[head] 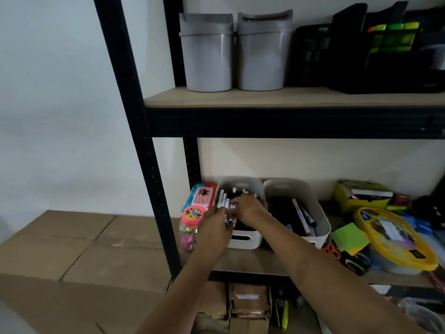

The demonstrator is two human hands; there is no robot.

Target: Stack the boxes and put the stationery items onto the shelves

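Note:
On the middle shelf (250, 261) stands a white bin (243, 241) full of black and white markers (225, 201). Both my hands reach into it. My left hand (215, 224) grips a bunch of markers at the bin's left side. My right hand (248, 209) lies over the markers in the middle, fingers curled around some of them. A second white bin (320, 213) to the right holds a few markers. Stacked brown cardboard boxes (72, 256) stand left of the shelf unit.
A pink-lidded jar (190, 227) and a wipes pack (204, 195) sit left of the bin. Sticky notes (349, 239), scissors (356, 260) and a yellow-lidded tub (395, 239) crowd the right. Two grey bins (207, 51) stand on the upper shelf. The black upright (144, 153) is close by.

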